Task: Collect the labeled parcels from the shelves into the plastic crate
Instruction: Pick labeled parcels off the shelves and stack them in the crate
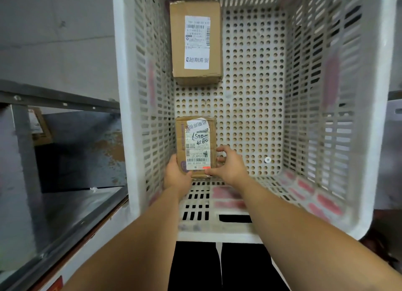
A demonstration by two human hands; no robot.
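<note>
- The near parcel (pixel 195 142) is being held at its near end by both hands, low inside the plastic crate (pixel 125 107) and close to its left wall; whether it is already resting on the perforated floor cannot be told
- The left hand (pixel 177 174) is being curled round the near-left corner, while the near-right corner is being pinched by the right hand (pixel 229 164), thumb on the near edge and fingers bent against the right side
- The step in hand is being judged as setting this parcel down; it is best being lowered flat, label (pixel 196 148) up, and being let go only once the weight is being taken by the floor
- The box is best being placed snug to the left wall, so that the wide bare floor on the right is being left for further parcels; the left fingers are at risk of being trapped between box and wall, so they are best being drawn out toward the person
- The far parcel (pixel 196 42) is lying in the far-left corner, well apart, and is not being disturbed
- The near parcel is being seen as a brown cardboard box, somewhat creased, its white label carrying barcodes, black handwriting and a small red patch, wrinkled at the far end
- A shelved parcel (pixel 40 127) is being glimpsed under the metal shelf (pixel 65 103) rail on the left, so the collecting is being judged unfinished
</note>
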